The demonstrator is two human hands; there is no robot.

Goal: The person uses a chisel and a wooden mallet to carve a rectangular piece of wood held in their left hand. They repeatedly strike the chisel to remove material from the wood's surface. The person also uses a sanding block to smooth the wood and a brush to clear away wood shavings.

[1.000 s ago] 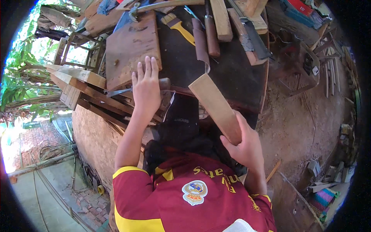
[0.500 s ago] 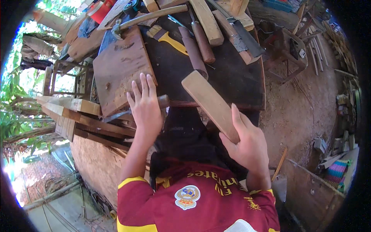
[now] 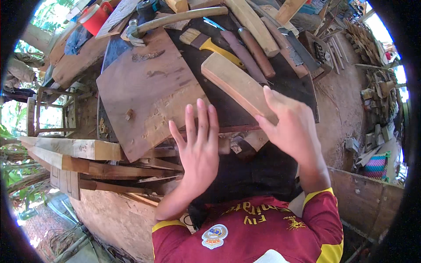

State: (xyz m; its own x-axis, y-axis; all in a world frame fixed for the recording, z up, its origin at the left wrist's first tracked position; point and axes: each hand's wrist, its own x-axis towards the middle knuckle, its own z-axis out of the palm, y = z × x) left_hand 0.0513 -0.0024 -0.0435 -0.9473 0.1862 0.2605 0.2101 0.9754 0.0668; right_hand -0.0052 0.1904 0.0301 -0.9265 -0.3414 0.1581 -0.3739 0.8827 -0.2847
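Note:
My right hand (image 3: 296, 127) is closed round the near end of a rectangular wooden block (image 3: 237, 83). The block slants over the dark bench top, its far end beside the yellow handle of a paintbrush (image 3: 219, 51). My left hand (image 3: 199, 153) is open with fingers spread, its fingertips at the near right edge of a flat wooden board (image 3: 149, 96). Whether those fingertips press on the board is hard to tell. Beyond the block lie a brown rolled sheet (image 3: 243, 55) and a tool with a round brown wooden handle (image 3: 258, 52).
A claw hammer (image 3: 175, 22) lies across the board's far end. Wood pieces (image 3: 252, 26) and a dark flat blade (image 3: 302, 50) lie at the far right. Long timbers (image 3: 87, 149) jut out at the left. A red mug (image 3: 93, 19) stands far left.
The view has shifted. My right hand has carried the block farther over the bench and leftward, toward the paintbrush. My left hand stays open by the board's edge.

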